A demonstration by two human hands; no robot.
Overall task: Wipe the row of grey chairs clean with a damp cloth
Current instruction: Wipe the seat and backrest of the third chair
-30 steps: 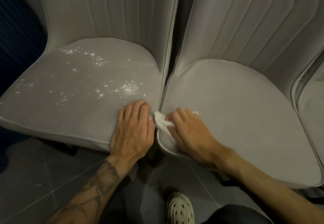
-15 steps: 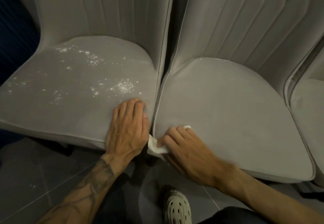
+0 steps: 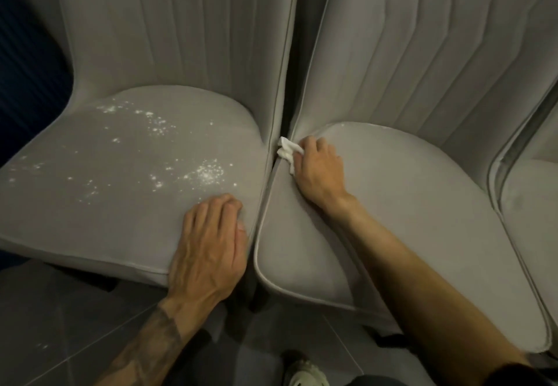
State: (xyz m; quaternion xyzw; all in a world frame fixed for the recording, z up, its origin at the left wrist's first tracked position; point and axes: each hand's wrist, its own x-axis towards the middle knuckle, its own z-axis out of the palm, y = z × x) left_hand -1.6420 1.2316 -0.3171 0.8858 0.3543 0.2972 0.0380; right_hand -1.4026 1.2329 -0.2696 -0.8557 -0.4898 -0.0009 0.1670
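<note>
Now my right grip (image 3: 320, 171) is clutching the crumpled white cloth (image 3: 288, 151) at the back left corner of the middle grey padded seat (image 3: 407, 219); pressing deep into that seam is looking wisest. My left grip (image 3: 208, 246) is bracing flat, empty, on the speckled grey seat (image 3: 120, 174).

The scene is dimly, softly lit, with the floor (image 3: 60, 325) left in shadow. The chair backs (image 3: 181, 38) are bowed by wide-angle distortion.
</note>
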